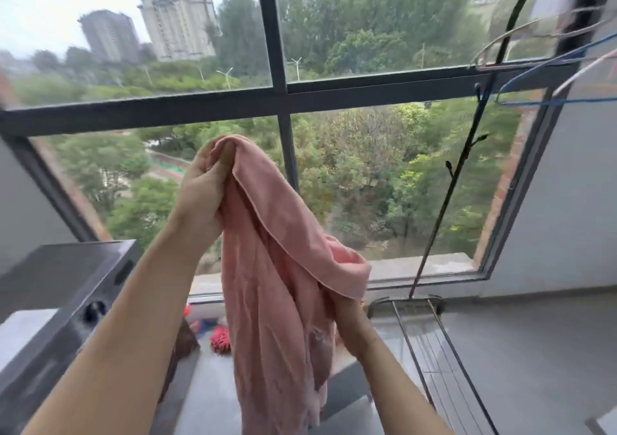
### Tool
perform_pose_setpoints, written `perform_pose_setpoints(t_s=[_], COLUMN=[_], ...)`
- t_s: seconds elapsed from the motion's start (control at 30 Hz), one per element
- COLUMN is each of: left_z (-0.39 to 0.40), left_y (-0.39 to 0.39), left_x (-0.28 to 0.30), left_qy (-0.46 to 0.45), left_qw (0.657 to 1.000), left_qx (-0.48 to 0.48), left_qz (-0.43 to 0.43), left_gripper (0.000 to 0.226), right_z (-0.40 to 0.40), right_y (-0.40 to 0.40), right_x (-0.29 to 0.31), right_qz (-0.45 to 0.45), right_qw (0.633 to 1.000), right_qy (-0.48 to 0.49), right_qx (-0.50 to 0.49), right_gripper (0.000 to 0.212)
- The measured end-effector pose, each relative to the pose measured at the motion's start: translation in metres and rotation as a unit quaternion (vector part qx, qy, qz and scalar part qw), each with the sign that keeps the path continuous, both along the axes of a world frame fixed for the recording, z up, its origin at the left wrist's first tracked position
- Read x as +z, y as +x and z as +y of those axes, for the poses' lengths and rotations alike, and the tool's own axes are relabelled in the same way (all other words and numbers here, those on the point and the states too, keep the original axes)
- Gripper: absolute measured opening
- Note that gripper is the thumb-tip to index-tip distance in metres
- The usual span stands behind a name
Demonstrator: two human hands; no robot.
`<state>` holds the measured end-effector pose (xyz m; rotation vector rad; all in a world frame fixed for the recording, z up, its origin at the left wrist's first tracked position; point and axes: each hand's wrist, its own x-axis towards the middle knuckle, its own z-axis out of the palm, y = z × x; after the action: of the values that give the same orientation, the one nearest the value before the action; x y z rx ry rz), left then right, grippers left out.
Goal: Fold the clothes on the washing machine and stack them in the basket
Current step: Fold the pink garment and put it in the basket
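A pink garment (pixel 267 267) hangs in the air in front of the window, bunched and draped downward. My left hand (pixel 203 184) is raised and grips its top edge, fingers curled round the cloth. My right hand (pixel 347 314) is lower and to the right, gripping a folded edge of the same garment, mostly hidden under the fabric. The grey washing machine (pixel 56 287) stands at the lower left. The basket is not in view.
A large dark-framed window (pixel 280 100) fills the view ahead. Hangers (pixel 534 80) hang at the upper right on a dark pole (pixel 454 181). A metal drying rack (pixel 434 344) lies low on the right. Red items (pixel 220 338) sit on the floor by the sill.
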<state>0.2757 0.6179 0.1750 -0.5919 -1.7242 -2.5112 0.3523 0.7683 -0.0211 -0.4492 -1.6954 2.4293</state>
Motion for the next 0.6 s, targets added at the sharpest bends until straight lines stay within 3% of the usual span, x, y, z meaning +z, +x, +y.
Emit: perform_pose_setpoints(t_s=[0.1,0.23,0.33,0.4,0.5,0.6], left_z=[-0.070,-0.166,-0.232,-0.273,-0.321,-0.358], left_y=[-0.035,-0.078,-0.091,-0.095,-0.093,-0.084], left_x=[-0.012,-0.059,-0.104,-0.134,-0.171,-0.201], left_qy=[0.030,0.042,0.021,-0.002,-0.121,-0.276], left_qw=[0.997,0.979,0.968,0.958,0.937,0.863], left_qx=[0.061,0.152,0.191,0.212,0.212,0.216], left_qz=[-0.048,-0.127,-0.164,-0.191,-0.252,-0.363], left_gripper=[0.013,0.034,0.018,0.019,0.028,0.053], right_z=[-0.039,-0.096,-0.151,-0.191,-0.244,-0.295], right_y=[-0.027,-0.065,-0.097,-0.114,-0.131,-0.150], right_x=[0.022,0.057,0.080,0.093,0.104,0.109], right_qz=[0.027,0.044,0.045,0.054,0.082,0.080], right_qw=[0.998,0.995,0.994,0.993,0.986,0.977], right_qy=[-0.056,-0.054,-0.014,-0.011,-0.057,-0.110], right_qx=[0.017,0.065,0.094,0.101,0.131,0.164], right_gripper=[0.041,0.041,0.020,0.020,0.026,0.030])
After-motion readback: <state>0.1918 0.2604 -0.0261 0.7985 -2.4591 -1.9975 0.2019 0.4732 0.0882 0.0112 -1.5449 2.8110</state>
